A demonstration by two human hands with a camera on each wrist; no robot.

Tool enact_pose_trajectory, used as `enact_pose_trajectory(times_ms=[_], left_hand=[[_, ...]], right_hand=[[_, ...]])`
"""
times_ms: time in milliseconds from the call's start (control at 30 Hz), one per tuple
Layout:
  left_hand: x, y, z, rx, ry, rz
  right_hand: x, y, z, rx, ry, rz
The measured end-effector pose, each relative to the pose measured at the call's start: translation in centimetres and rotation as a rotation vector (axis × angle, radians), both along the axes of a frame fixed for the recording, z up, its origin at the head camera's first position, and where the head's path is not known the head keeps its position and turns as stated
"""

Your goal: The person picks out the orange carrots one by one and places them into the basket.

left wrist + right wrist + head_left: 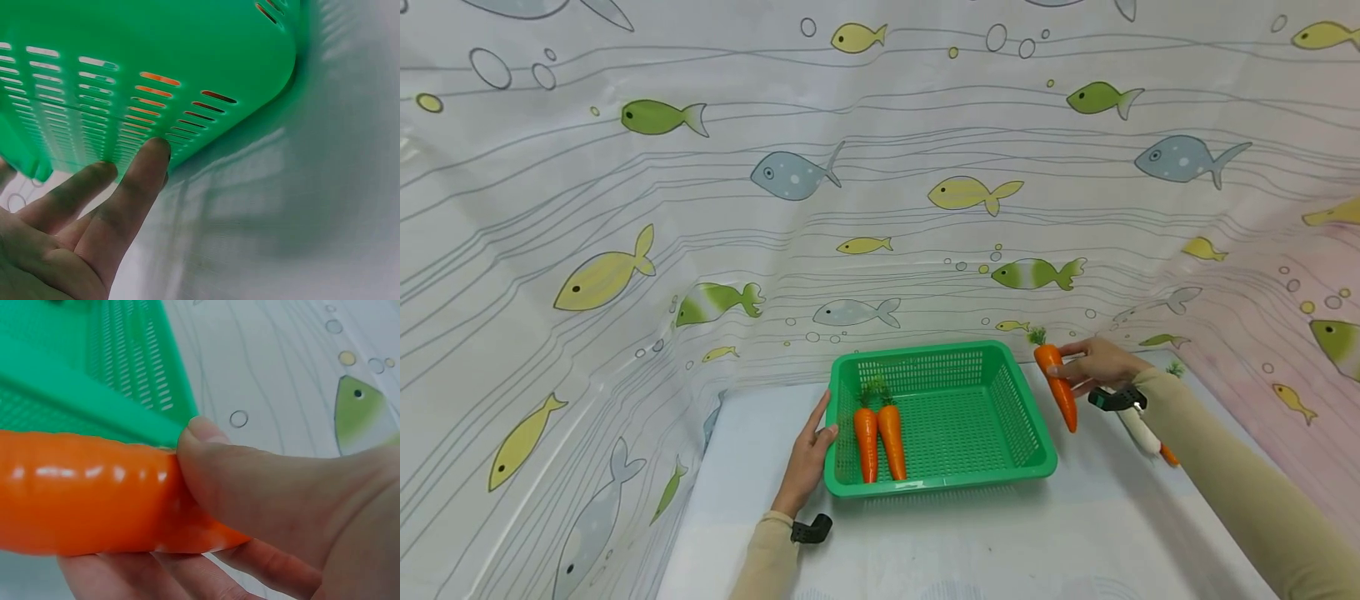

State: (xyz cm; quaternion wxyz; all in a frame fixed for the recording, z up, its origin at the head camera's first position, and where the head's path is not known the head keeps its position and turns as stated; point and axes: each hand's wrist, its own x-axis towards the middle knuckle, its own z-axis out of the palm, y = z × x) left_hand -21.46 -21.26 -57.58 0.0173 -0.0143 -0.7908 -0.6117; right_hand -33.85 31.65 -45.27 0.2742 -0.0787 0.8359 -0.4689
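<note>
My right hand (1101, 365) pinches an orange carrot (1057, 387) with a green leafy top, thumb on one side and fingers on the other. The carrot hangs tip down just outside the right side of a green plastic basket (940, 483). In the right wrist view the thumb (250, 481) presses on the glossy carrot (94, 494). Two more carrots (867, 442) lie side by side at the left inside the basket. Against its left side rests my left hand (807, 458), with straight fingers (134, 194) touching the slotted outer wall in the left wrist view.
To the right, a white radish (1138, 429) and another carrot (1169, 455) lie on the white table (925, 542), partly hidden by my right forearm. A fish-patterned sheet (880, 275) rises behind the basket and along both sides.
</note>
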Motion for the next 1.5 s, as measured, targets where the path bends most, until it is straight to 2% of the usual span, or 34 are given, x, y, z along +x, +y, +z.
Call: enact_pose_trajectory(times_ms=[433,633,833,1100,1500], left_hand=[[-0.2,-0.3,0.0,0.006,-0.001,-0.007],[0.0,-0.1,0.5,0.014,0.001,-0.002],[0.0,-0.1,0.5,0.01,-0.006,-0.001],[0.1,-0.1,0.7,0.008,-0.011,0.0],[0.1,-0.1,0.6,0.006,-0.011,0.002]], right_hand=[[-0.1,-2.4,1.2,-0.067,-0.009,0.055],[-0.2,-3.7,1.4,-0.072,-0.002,0.082],[-0.5,-5.1,1.5,-0.085,-0.004,0.095],[-0.7,-6.6,1.4,-0.129,-0.014,0.121],[-1.1,-9.3,0.5,-0.134,-0.037,0.171]])
